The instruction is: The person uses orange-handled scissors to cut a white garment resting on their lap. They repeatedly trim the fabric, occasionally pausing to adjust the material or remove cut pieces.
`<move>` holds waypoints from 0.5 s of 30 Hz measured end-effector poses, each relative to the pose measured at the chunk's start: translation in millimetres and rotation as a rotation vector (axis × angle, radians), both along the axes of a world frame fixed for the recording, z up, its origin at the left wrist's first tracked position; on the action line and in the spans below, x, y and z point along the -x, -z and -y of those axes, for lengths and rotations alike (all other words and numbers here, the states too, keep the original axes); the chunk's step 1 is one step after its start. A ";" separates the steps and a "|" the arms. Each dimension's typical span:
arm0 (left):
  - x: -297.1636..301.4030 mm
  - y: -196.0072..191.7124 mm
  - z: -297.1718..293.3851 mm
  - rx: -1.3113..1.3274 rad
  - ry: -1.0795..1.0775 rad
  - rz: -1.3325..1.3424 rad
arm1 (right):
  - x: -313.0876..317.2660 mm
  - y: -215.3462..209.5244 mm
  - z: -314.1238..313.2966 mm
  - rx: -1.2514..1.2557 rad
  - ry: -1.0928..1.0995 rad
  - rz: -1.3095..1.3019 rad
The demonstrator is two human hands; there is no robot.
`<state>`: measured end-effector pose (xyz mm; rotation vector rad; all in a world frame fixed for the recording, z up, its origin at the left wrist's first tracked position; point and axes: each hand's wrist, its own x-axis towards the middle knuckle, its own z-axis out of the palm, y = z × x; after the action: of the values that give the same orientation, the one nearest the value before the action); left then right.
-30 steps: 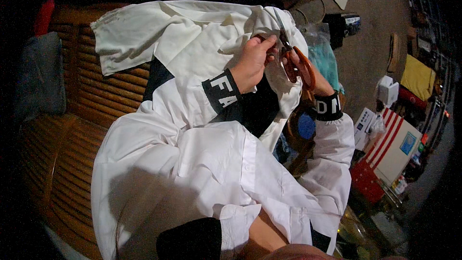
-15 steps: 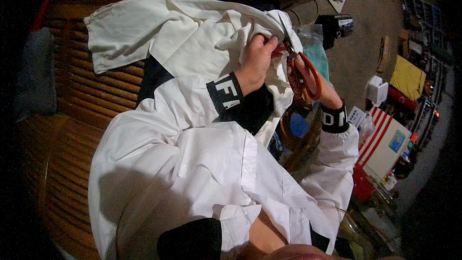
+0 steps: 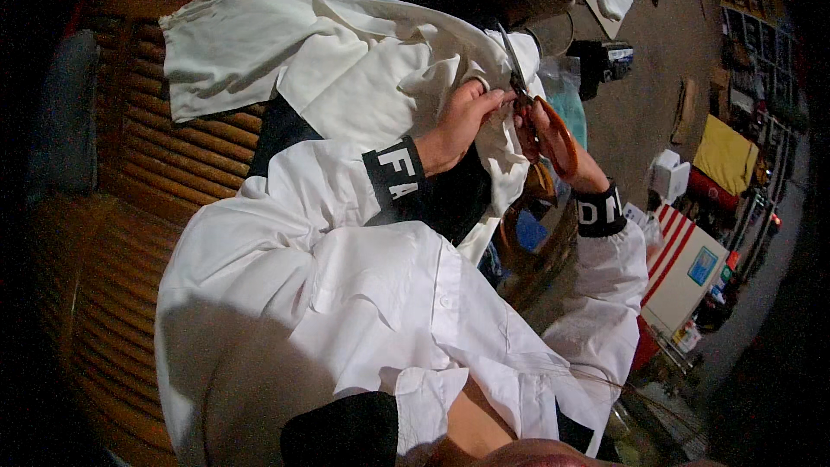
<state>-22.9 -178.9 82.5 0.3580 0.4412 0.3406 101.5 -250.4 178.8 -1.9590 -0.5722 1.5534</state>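
Note:
A white cloth garment (image 3: 354, 78) lies spread across my lap and over the slatted wooden seat. My left hand (image 3: 462, 125) is closed, pinching a bunched part of it near its right end. My right hand (image 3: 553, 143) grips a pair of scissors (image 3: 564, 134) with orange handles. The metal blades point up and away, look nearly together, and lie against the cloth just beyond my left fingertips. What is between the blades is too small to make out. Some of the right fingers are hidden behind the handles.
Slatted wooden bench (image 3: 190, 151) extends on my left, with a grey cushion-like thing (image 3: 65, 112) at its far end. To the right stand a box with red stripes (image 3: 687, 268), a yellow cloth (image 3: 726, 154) and a white container (image 3: 667, 175). A dark box (image 3: 601, 65) sits on the floor ahead.
The scissors have turned in my right hand, so their handles now look narrower and closer together. My left hand has shifted slightly down along the cloth.

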 end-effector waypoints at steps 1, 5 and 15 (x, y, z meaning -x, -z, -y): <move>3.4 -3.9 -3.9 -0.014 0.040 0.000 | 0.3 -0.8 -1.0 0.023 0.002 0.033; 1.9 9.4 1.6 -0.118 0.047 0.003 | -7.1 -2.3 -0.9 0.068 -0.024 0.066; 3.0 35.8 22.4 -0.313 0.142 0.071 | -8.5 2.6 -4.0 0.040 -0.209 0.265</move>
<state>-25.9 -201.4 46.7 0.6765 0.2906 0.2824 110.1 -246.4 176.2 -2.2127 -0.8854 1.4419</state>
